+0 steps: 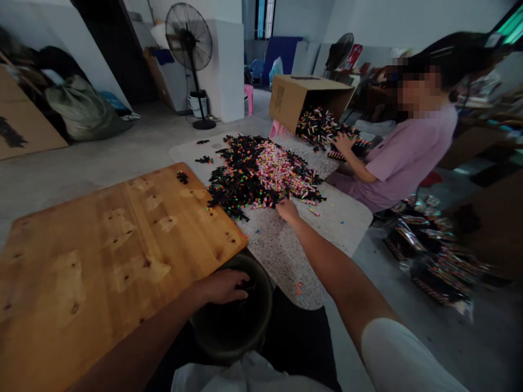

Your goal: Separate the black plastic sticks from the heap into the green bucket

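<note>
A heap of small black pieces with orange and green tips (241, 171) lies on the speckled table (278, 250), with pink and white pieces (275, 166) over its right part. My right hand (287, 210) touches the heap's near edge, its fingers closed; what they hold is too small to make out. Over the dark round bucket (267, 307) in front of me is my left hand (229, 286), palm down, its fingers apart. The bucket's inside is too dark to read.
The wooden board (93, 245) spans the left, bearing one black piece (182, 177). At right, a person in pink (412, 147) reaches to pieces spilling from a cardboard box (288, 103). Filled plastic bags (441, 272) lie on the right floor. A fan (188, 41) stands behind.
</note>
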The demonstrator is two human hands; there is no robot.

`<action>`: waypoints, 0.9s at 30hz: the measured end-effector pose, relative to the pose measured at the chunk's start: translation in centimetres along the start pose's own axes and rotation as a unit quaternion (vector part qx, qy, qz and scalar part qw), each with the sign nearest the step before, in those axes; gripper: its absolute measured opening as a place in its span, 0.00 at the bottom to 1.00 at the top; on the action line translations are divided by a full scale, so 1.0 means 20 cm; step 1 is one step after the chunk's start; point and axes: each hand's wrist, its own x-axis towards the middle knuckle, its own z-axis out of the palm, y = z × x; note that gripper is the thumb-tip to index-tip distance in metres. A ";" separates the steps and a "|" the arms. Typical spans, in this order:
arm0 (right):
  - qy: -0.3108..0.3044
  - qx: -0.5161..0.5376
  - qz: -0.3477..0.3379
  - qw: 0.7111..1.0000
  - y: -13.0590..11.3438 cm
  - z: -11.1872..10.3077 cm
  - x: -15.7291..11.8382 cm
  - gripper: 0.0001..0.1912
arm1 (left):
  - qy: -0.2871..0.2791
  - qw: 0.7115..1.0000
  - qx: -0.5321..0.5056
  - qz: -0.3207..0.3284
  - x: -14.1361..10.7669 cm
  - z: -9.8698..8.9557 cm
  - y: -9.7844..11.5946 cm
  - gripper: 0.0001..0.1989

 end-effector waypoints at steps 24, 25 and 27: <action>-0.101 -0.288 -0.218 0.927 0.18 0.07 -0.56 0.16 | 0.291 0.928 0.210 0.101 0.55 -0.24 0.17 0.21; -0.114 -0.293 -0.228 0.922 0.18 0.06 -0.57 0.17 | 0.268 0.932 0.225 0.092 0.57 -0.24 0.18 0.20; -0.135 -0.271 -0.241 0.922 0.18 0.04 -0.57 0.18 | 0.224 0.944 0.233 0.068 0.58 -0.24 0.18 0.18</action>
